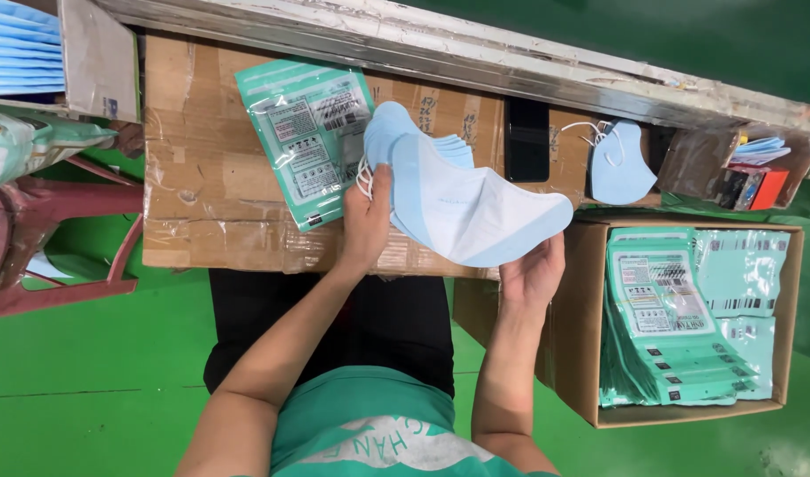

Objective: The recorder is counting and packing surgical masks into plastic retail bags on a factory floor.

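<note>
My left hand (367, 216) grips the left end of a stack of light blue folded face masks (462, 199), with the white ear loops bunched at my thumb. Under the stack's right end my right hand (533, 274) cups the lower edge. The masks are held above a cardboard-covered work surface (202, 177). A green and clear packaging pouch (308, 132) lies flat on the cardboard just left of the masks, beside my left hand.
An open carton (581, 353) at the right holds several filled green pouches (665, 318). A lone blue mask (618, 163) and a black phone (527, 140) lie at the back. More blue masks (21, 49) are stacked top left. A red stool (43, 247) stands left.
</note>
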